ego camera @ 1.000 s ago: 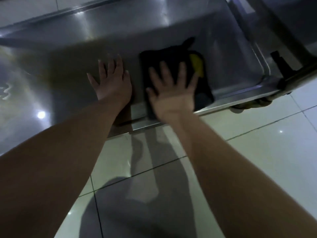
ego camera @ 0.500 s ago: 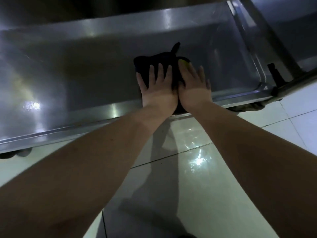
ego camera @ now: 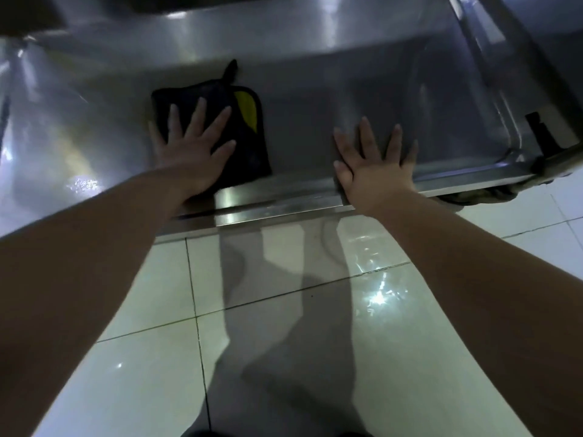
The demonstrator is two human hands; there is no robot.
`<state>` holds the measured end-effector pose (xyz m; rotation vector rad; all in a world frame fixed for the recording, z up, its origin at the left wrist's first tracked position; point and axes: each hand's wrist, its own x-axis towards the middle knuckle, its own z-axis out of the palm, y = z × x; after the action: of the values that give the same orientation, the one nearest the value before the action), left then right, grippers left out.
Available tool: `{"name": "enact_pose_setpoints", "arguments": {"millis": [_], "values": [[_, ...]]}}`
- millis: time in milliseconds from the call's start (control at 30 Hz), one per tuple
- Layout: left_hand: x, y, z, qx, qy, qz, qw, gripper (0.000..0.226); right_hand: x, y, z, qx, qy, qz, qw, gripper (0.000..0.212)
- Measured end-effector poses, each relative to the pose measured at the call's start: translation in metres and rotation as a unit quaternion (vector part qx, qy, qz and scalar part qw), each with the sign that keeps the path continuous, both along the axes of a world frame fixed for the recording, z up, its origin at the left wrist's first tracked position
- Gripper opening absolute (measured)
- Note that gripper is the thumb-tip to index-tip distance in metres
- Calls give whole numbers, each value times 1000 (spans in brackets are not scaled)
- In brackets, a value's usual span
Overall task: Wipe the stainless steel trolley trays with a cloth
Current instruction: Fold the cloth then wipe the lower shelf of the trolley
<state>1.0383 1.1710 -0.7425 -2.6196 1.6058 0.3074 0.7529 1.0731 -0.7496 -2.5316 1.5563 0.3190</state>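
Observation:
A dark folded cloth [ego camera: 249,146] with a yellow patch and a small loop at its far edge lies flat in the low stainless steel trolley tray [ego camera: 315,99]. My left hand [ego camera: 192,146] presses on the cloth's left part with its fingers spread and straight. My right hand [ego camera: 375,162] rests flat on the bare tray floor to the right, fingers spread, its heel at the tray's front rim [ego camera: 277,206]. A gap of bare steel separates the right hand from the cloth.
A trolley upright [ego camera: 492,74] and a black fitting [ego camera: 541,130] stand at the tray's right corner. A caster [ego camera: 482,193] shows under that corner. Glossy pale floor tiles [ego camera: 284,326] spread in front, with shadows of my arms.
Half a second ago both hands lay together on the cloth. Now the left hand has slid the cloth to the left and the right hand has come off it onto bare steel.

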Motion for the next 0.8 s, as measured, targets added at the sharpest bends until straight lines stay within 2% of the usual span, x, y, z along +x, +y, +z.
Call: {"name": "enact_pose_setpoints", "arguments": {"millis": [133, 200, 333, 400, 567, 633, 733, 800], "values": [[-90, -28, -2, -16, -36, -131, 991, 59, 14, -6, 2, 9, -7, -4, 1000, 54], [-121, -33, -3, -19, -27, -154, 988, 60, 8, -7, 1, -14, 0, 1, 1000, 56], [-92, -25, 2, -39, 12, -173, 984, 58, 5, -7, -1, -3, -12, 1, 1000, 53], [-56, -11, 0, -50, 5, -138, 989, 58, 7, -8, -1, 6, -20, 0, 1000, 51], [21, 28, -1, -52, 10, 79, 995, 60, 19, -1, -5, -2, -14, -31, 999, 50], [21, 28, -2, -43, -10, 90, 995, 60, 39, 1, -3, 4, -28, -34, 999, 51], [14, 25, -1, -42, -11, 77, 996, 59, 72, -2, 1, 13, -42, 30, 999, 52], [9, 28, -1, -33, -9, 69, 997, 59, 83, -3, 0, -3, -40, 23, 999, 53]]}}
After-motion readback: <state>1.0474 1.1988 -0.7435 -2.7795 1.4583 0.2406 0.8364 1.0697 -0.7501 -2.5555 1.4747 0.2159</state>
